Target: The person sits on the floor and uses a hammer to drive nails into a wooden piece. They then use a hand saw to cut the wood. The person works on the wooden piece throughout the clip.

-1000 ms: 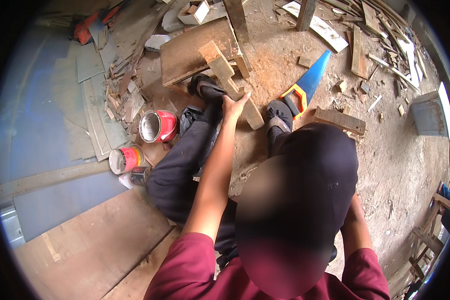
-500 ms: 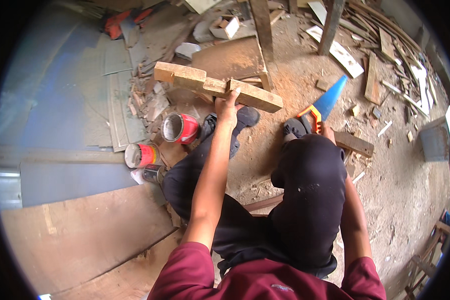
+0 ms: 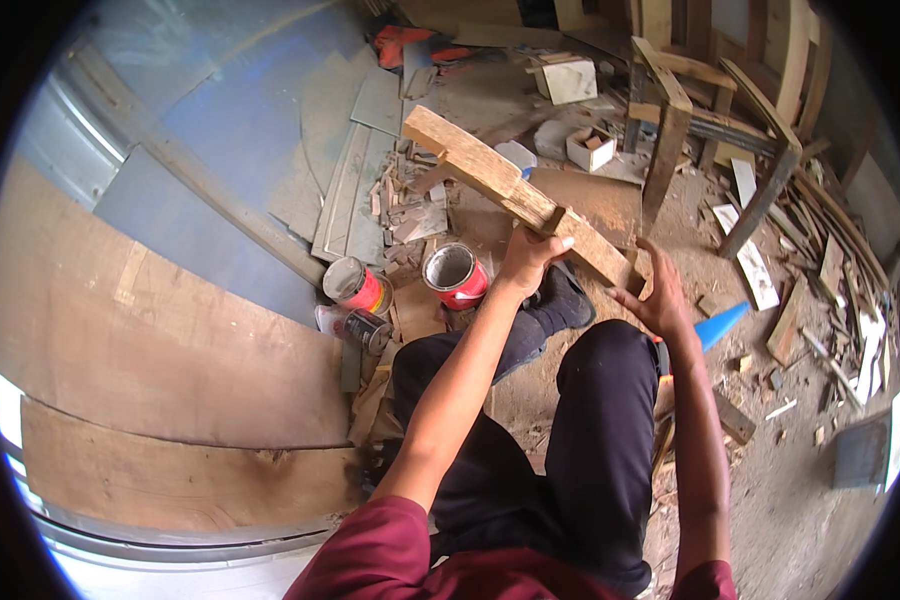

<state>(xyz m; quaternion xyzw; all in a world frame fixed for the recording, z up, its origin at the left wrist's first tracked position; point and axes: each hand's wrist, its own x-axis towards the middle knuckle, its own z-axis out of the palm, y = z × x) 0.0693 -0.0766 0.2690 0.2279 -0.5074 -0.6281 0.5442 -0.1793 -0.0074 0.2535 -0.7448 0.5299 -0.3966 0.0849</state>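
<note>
My left hand [image 3: 532, 262] is closed around the middle of a thick wooden beam [image 3: 485, 170], which has stepped notches and slants down to the right above my feet. A short dark piece of wood [image 3: 553, 222] stands up across the beam beside my thumb. At the beam's near right end is my right hand [image 3: 662, 295], its thumb and fingers spread on either side of that end; whether they touch it I cannot tell. Beyond my right wrist a handsaw [image 3: 720, 326] shows its blue blade, the orange handle mostly hidden by my forearm and knee.
Two red paint cans [image 3: 454, 277] and a small dark can [image 3: 368, 332] stand left of my feet. Plywood sheets [image 3: 170, 330] lie on the left. Scrap wood [image 3: 820, 250], a wooden frame with legs [image 3: 668, 150] and a grey bin [image 3: 863, 455] are around the right side.
My right hand has left the saw handle and come up to the beam's end. The beam, still in my left hand, now slants more steeply. The view has turned to the left.
</note>
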